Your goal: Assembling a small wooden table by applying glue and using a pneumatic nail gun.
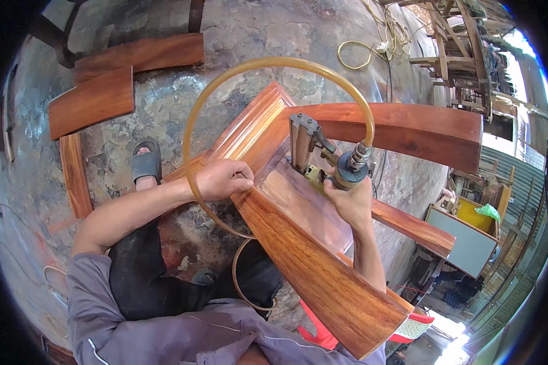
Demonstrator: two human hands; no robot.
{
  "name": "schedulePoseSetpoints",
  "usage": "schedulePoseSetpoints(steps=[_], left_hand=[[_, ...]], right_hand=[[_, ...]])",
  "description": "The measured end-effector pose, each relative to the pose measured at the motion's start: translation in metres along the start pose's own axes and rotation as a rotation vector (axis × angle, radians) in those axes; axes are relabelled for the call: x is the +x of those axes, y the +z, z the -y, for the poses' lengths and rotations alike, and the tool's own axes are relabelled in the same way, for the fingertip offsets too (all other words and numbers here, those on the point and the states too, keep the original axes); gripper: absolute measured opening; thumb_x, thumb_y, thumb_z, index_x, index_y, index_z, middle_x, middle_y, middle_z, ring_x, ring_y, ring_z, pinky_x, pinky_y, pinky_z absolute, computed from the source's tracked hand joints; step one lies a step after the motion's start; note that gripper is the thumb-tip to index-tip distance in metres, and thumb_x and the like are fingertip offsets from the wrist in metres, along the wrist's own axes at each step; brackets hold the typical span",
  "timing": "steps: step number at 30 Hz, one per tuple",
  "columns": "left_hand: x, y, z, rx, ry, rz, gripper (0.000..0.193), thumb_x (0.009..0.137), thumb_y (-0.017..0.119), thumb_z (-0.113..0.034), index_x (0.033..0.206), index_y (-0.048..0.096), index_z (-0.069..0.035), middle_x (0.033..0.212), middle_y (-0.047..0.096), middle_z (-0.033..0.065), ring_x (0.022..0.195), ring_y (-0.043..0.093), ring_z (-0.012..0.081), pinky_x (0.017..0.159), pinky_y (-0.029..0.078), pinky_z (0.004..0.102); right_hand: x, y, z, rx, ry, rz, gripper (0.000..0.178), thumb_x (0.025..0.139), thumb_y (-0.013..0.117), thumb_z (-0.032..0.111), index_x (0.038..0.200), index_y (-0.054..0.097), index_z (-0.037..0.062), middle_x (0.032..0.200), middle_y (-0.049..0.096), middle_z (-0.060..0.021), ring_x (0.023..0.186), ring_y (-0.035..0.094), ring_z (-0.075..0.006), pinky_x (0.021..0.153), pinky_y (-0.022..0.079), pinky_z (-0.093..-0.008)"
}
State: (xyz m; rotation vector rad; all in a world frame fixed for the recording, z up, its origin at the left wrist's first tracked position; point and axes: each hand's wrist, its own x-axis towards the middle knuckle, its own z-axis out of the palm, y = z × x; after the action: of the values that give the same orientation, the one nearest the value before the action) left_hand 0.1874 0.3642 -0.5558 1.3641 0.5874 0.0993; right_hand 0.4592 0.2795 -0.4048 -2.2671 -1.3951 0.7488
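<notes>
My right hand (352, 204) is wrapped round the handle of a pneumatic nail gun (301, 143), whose magazine end stands over the inside of a wooden furniture frame. A clear amber air hose (210, 91) runs from the gun's fitting and loops over my left wrist. My left hand (226, 179) has its fingers curled together at the frame's near corner, against the upper end of a broad curved wooden leg (310, 261); anything inside those fingers is hidden. Across the frame lies the moulded rail (249, 131). A second curved leg (408, 131) extends to the right from the far side.
Loose reddish boards (91, 103) lie on the worn concrete floor (243, 36) at the left. My sandalled foot (146, 164) is near them. Coiled hose (393, 42) sits at the back. To the right stand a light-topped box (460, 240) and stacked wooden frames (463, 55). A red chair (316, 325) shows below.
</notes>
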Motion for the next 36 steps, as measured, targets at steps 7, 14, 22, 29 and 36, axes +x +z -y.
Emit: schedulePoseSetpoints(steps=[7,14,22,29,36], left_hand=[[0.002,0.002,0.002,0.033,0.008,0.014,0.025,0.097,0.071,-0.023,0.109,0.070,-0.001,0.101,0.074,0.0135,0.095,0.070,0.0246,0.083,0.054,0.0376],[-0.001,0.000,0.005,0.028,0.022,0.041,0.027,0.095,0.074,-0.024,0.109,0.070,-0.001,0.101,0.074,0.0142,0.096,0.070,0.0261,0.082,0.054,0.0384],[0.001,0.002,0.007,0.094,0.077,0.031,0.027,0.095,0.074,-0.024,0.109,0.071,-0.002,0.101,0.073,0.0145,0.097,0.070,0.0276,0.083,0.054,0.0388],[0.001,0.001,0.005,0.067,0.017,0.053,0.027,0.095,0.075,-0.025,0.108,0.072,-0.002,0.101,0.074,0.0146,0.097,0.071,0.0259,0.082,0.054,0.0377],[0.000,-0.001,0.003,0.038,-0.008,0.076,0.030,0.096,0.075,-0.026,0.111,0.070,-0.001,0.101,0.074,0.0143,0.097,0.071,0.0245,0.083,0.054,0.0370]], right_hand=[[0.002,-0.003,0.004,-0.027,-0.010,0.018,0.026,0.075,0.079,0.005,0.100,0.070,0.0021,0.087,0.073,-0.0082,0.083,0.068,-0.0148,0.082,0.055,-0.0325],[0.001,-0.002,0.008,-0.012,0.020,0.032,0.025,0.075,0.079,0.004,0.098,0.070,0.0025,0.087,0.073,-0.0077,0.083,0.068,-0.0143,0.082,0.055,-0.0322],[0.000,-0.003,0.005,-0.054,0.004,0.053,0.025,0.075,0.078,0.004,0.098,0.070,0.0033,0.087,0.072,-0.0070,0.082,0.068,-0.0152,0.081,0.055,-0.0326],[-0.002,0.003,-0.009,0.043,-0.057,0.009,0.023,0.076,0.078,0.004,0.099,0.074,0.0038,0.093,0.077,-0.0075,0.088,0.073,-0.0156,0.083,0.056,-0.0327],[-0.022,0.004,-0.011,0.053,-0.010,0.040,0.026,0.077,0.079,0.005,0.102,0.076,0.0024,0.090,0.077,-0.0084,0.085,0.073,-0.0141,0.081,0.056,-0.0322]])
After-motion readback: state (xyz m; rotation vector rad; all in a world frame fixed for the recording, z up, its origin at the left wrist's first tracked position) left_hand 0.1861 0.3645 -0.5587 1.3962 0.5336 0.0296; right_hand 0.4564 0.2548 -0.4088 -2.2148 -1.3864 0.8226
